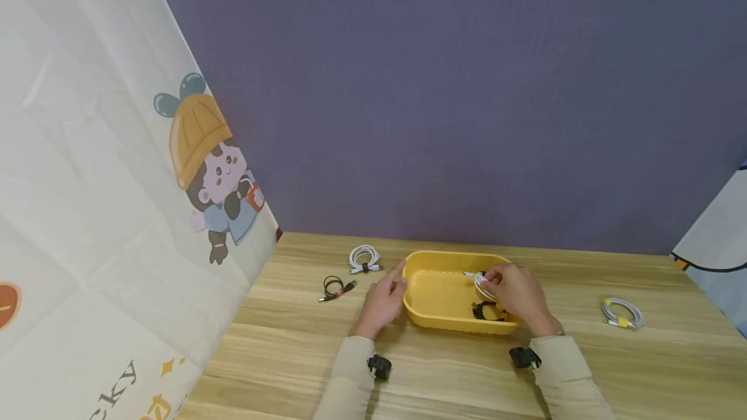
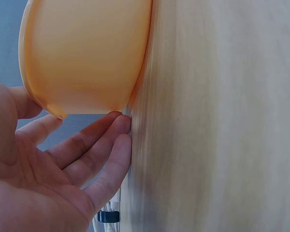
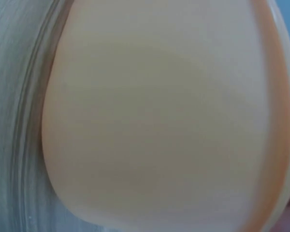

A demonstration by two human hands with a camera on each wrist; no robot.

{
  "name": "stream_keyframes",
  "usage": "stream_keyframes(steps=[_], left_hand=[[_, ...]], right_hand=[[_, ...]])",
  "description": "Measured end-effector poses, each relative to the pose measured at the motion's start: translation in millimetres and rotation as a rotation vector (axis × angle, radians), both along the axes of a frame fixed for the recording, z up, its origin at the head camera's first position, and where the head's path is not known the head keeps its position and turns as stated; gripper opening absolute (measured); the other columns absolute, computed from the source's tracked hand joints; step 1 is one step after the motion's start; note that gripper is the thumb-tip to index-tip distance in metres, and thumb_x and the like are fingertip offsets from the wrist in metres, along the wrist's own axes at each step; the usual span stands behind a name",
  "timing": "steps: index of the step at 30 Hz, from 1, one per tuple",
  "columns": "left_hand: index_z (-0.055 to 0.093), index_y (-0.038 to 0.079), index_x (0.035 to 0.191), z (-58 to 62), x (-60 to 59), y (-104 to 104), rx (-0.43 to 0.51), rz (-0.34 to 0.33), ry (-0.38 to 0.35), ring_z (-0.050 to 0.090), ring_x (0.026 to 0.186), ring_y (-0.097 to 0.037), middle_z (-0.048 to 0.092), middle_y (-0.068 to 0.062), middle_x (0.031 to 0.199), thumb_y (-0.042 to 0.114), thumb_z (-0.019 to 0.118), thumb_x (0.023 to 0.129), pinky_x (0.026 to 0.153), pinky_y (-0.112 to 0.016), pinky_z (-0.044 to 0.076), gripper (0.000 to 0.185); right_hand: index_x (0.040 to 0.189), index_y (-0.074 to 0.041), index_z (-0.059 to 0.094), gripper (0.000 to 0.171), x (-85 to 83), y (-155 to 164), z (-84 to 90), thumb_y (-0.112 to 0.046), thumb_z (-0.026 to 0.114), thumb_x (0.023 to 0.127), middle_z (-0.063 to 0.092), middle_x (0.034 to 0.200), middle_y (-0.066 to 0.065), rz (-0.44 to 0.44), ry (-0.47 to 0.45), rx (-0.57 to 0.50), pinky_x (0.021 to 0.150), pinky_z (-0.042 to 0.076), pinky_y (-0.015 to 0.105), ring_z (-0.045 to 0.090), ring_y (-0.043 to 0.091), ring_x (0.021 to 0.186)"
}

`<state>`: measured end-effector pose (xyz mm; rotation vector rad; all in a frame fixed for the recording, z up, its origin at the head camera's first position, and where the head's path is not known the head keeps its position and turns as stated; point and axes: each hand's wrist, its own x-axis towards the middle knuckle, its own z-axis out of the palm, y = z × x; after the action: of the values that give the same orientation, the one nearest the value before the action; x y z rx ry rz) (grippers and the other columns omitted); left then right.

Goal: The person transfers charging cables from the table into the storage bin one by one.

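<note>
Head view: right hand (image 1: 518,293) over the yellow tray (image 1: 434,319) on the wooden table (image 1: 583,368), fingers curled round a coiled white cable (image 1: 482,282) held just above the tray's floor; a black coiled cable (image 1: 487,310) lying inside near the front wall. Left hand (image 1: 382,300) against the tray's left wall, fingers straight and relaxed, gripping nothing. Left of the tray, a second white coil (image 1: 364,258) and a black cable with a red tie (image 1: 336,288); well apart on the right, a white coil with a yellow tie (image 1: 622,312). Cartoon-print cloth (image 1: 117,180) hanging at left.

Left wrist view: open palm and outstretched fingers (image 2: 104,145) beside the tray's rounded corner (image 2: 87,53), fingertips at the table edge of it; a white cable with a dark clip (image 2: 108,216) just visible below.

Right wrist view: only the tray's pale wall (image 3: 159,121), blurred, filling the frame; the hand itself unseen here.

Likely risks: coil springing loose if let go from height and spilling over the rim; tray skidding on the smooth table, since the left hand merely rests against it.
</note>
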<state>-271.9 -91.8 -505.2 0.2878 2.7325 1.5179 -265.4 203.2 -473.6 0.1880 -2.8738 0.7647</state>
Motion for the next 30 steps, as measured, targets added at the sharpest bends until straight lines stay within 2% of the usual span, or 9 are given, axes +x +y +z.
stream_keyframes(steps=[7, 10, 13, 18, 24, 30], left_hand=[[0.044, 0.037, 0.155, -0.2, -1.2, 0.5, 0.008, -0.001, -0.010, 0.058, 0.058, -0.010, 0.077, -0.007, 0.104, 0.034, 0.047, 0.109, 0.060, -0.029, 0.050, 0.046], [0.044, 0.038, 0.155, -0.7, -1.6, 0.7, -0.003, 0.003, -0.008, 0.058, 0.061, -0.008, 0.077, -0.008, 0.106, 0.034, 0.047, 0.109, 0.064, -0.029, 0.050, 0.046], [0.044, 0.037, 0.155, -1.5, -1.9, 0.4, -0.012, 0.006, -0.003, 0.058, 0.062, -0.008, 0.077, -0.007, 0.107, 0.033, 0.047, 0.109, 0.066, -0.029, 0.049, 0.046], [0.044, 0.037, 0.155, -2.3, -2.0, 0.1, 0.000, 0.001, -0.007, 0.057, 0.059, -0.008, 0.077, -0.007, 0.104, 0.032, 0.047, 0.109, 0.062, -0.028, 0.049, 0.046], [0.043, 0.038, 0.155, -2.5, -1.7, 0.0, 0.014, -0.002, -0.026, 0.058, 0.055, -0.008, 0.077, -0.009, 0.107, 0.031, 0.048, 0.109, 0.059, -0.027, 0.050, 0.047], [0.044, 0.037, 0.155, -1.5, -1.6, -0.2, -0.009, 0.010, -0.014, 0.059, 0.064, -0.007, 0.077, -0.007, 0.107, 0.034, 0.048, 0.108, 0.066, -0.028, 0.050, 0.047]], right_hand=[[0.090, -0.007, 0.075, 0.014, -2.0, -2.0, -2.6, -0.021, 0.079, 0.090, 0.069, 0.076, -0.001, -0.012, 0.019, 0.029, 0.056, 0.043, 0.030, 0.054, 0.012, 0.060], [0.088, -0.009, 0.075, 0.014, -2.1, -3.3, -4.1, -0.023, 0.080, 0.089, 0.070, 0.075, -0.003, -0.016, 0.049, 0.066, 0.059, 0.044, 0.032, 0.055, 0.011, 0.061], [0.086, -0.012, 0.075, 0.013, -1.4, -4.9, -5.0, -0.024, 0.081, 0.087, 0.069, 0.073, -0.005, -0.014, 0.075, 0.094, 0.065, 0.046, 0.038, 0.056, 0.010, 0.061], [0.083, -0.015, 0.075, 0.013, 0.2, -7.5, -5.3, -0.024, 0.082, 0.087, 0.067, 0.070, -0.008, -0.016, 0.078, 0.108, 0.074, 0.043, 0.048, 0.055, 0.010, 0.061], [0.082, -0.016, 0.074, 0.013, -0.1, -8.9, -6.5, -0.025, 0.083, 0.086, 0.065, 0.067, -0.010, -0.012, 0.074, 0.123, 0.073, 0.040, 0.045, 0.053, 0.010, 0.060], [0.083, -0.016, 0.075, 0.014, -0.3, -9.8, -7.9, -0.026, 0.083, 0.086, 0.062, 0.065, -0.011, -0.008, 0.061, 0.140, 0.073, 0.039, 0.045, 0.050, 0.010, 0.058]])
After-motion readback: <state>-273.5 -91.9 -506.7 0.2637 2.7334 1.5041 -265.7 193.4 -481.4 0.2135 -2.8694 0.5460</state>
